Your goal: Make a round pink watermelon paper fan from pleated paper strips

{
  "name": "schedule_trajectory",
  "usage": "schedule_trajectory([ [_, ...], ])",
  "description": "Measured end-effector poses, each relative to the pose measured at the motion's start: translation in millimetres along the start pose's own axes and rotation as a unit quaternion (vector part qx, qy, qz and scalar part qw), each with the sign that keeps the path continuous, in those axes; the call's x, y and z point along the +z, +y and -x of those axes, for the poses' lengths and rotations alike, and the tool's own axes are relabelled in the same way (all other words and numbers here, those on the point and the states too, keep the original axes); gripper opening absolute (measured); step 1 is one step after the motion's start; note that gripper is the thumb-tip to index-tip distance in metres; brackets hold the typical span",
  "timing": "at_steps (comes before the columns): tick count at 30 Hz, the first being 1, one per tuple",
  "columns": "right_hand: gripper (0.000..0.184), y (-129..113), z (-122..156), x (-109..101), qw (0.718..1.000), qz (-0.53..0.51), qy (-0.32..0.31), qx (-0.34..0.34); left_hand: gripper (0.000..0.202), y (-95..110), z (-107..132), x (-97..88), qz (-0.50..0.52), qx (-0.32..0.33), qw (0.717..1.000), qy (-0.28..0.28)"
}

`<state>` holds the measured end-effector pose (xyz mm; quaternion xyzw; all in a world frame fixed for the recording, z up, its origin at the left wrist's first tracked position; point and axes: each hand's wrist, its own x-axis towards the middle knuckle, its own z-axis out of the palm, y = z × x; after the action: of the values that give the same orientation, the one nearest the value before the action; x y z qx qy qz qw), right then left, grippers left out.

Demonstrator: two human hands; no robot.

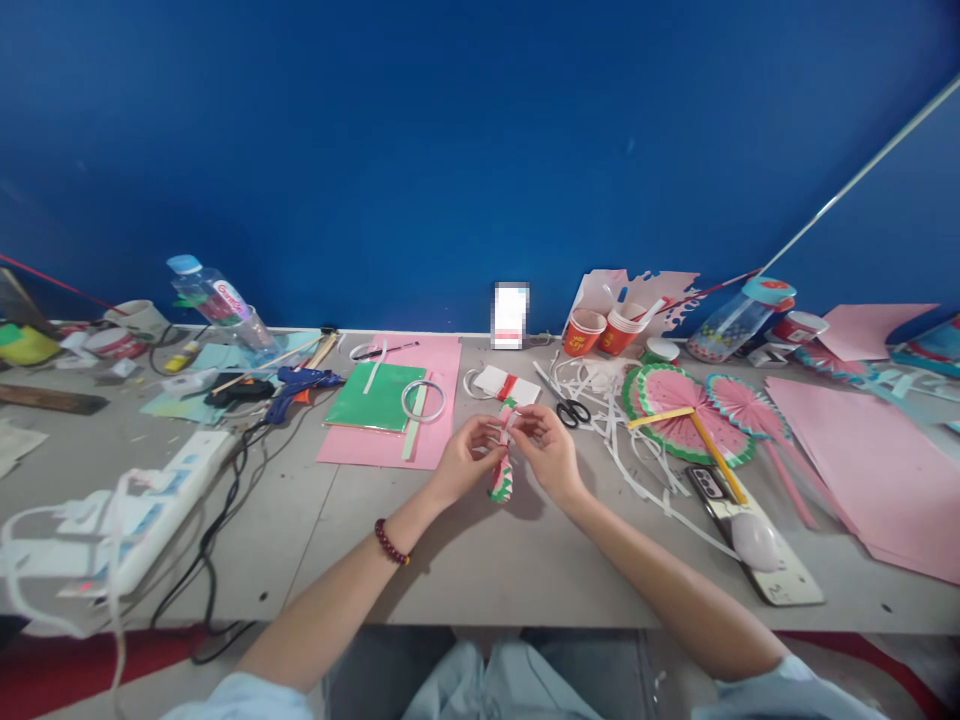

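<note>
Head-worn view, forward and down, close over table (480,570), facing blue wall (450,150)

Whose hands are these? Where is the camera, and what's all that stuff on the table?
There is no machine here, just a person working with two bare hands. The camera sits on the person's head and looks down, so you see the arms reaching out from below. The left hand, with a bead bracelet, and the right hand both pinch a folded paper strip in pink, white and green. They hold it over a grey table. On the table lie scissors, watermelon paper fans, a blue glue gun, green paper and red paper cups.
</note>
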<state>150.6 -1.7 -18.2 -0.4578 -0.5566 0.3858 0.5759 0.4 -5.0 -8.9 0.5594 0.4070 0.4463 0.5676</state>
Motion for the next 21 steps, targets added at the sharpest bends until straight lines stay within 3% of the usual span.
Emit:
schedule_trajectory([
  [4,0.025,-2.2,0.8,0.2,1.000,-0.007,0.002,0.004,0.047,2.9,0.4,0.8,0.018,-0.007,1.000,0.006],
  [21,0.036,-0.7,3.4,3.6,1.000,-0.010,0.011,0.004,0.055,8.8,0.8,5.0,0.097,-0.030,0.995,0.008],
])
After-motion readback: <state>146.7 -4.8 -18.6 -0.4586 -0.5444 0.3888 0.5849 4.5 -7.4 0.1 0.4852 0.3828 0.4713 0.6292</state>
